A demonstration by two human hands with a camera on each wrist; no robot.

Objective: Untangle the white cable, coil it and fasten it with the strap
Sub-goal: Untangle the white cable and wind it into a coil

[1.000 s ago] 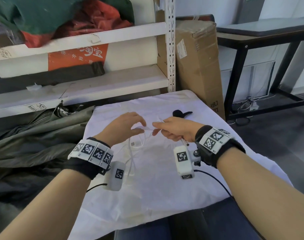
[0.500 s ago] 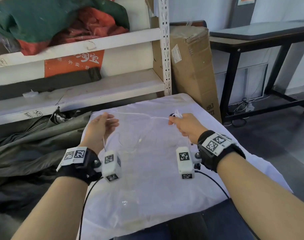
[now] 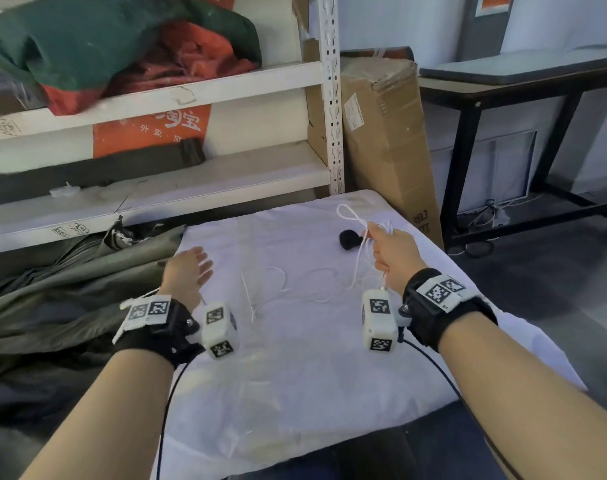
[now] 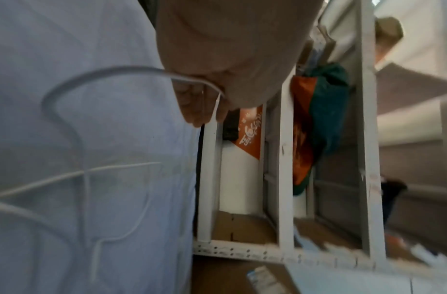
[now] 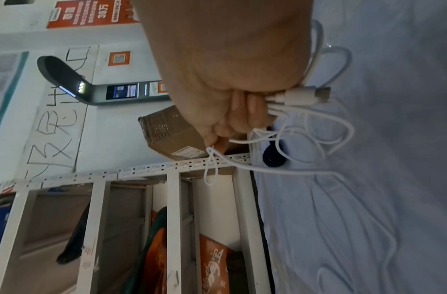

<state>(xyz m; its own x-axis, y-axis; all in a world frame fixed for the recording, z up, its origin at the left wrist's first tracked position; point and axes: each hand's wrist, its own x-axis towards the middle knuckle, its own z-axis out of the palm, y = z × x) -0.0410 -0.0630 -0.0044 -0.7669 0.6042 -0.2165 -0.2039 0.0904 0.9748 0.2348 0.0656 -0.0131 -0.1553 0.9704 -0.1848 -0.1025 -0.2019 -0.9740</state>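
The white cable hangs from my right hand, which grips several gathered strands in a fist. A small loop sticks up past the knuckles. In the right wrist view its plug pokes out beside my right hand. The slack part of the cable lies in loose curves on the white cloth. My left hand hovers at the cloth's left edge with its fingers straight. In the left wrist view a strand of the cable runs across the fingers. The black strap lies just left of my right hand.
The white cloth covers a low surface in front of me. A white metal shelf stands behind it, a tall cardboard box at the back right, and olive tarpaulin lies heaped on the left. A black table stands further right.
The cable was stretched between both hands; now it lies slack on the cloth. My left hand has opened and dropped to the left. My right hand has moved right with the gathered strands.
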